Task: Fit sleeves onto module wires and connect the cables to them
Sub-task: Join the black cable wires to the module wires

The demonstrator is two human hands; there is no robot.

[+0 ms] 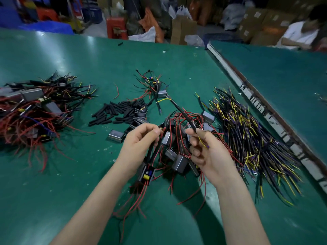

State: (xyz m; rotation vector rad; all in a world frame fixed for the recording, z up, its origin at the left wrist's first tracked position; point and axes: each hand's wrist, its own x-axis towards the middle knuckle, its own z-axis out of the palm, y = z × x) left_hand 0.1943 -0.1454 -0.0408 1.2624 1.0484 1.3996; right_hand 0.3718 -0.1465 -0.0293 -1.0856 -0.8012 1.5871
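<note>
1. The left hand has its fingers curled round black-sleeved wires that run down to a small open module, which hangs just below the hand over the green table.
2. That module shows a yellow part and a blue part inside, and red wires trail from its lower end toward the viewer.
3. The right hand pinches a black cable between thumb and forefinger; the cable rises away from the hand and ends in a yellow lead and a blue lead beyond the central pile.
4. A short yellow lead of the same cable lies across the right hand's palm side.
5. Between and just beyond the two hands lies the central pile of grey modules tangled in red wire.
6. Left of that pile, near it, lies one grey module on its own.
7. Beyond and left of the pile is a heap of short black sleeves.
8. Right of the pile, touching its edge, spreads a big bundle of black cables with yellow and blue tips.
9. Far left of the pile sits another heap of modules with wires.
10. Beyond the pile, past the sleeves, is a small cluster of wired modules.
</note>
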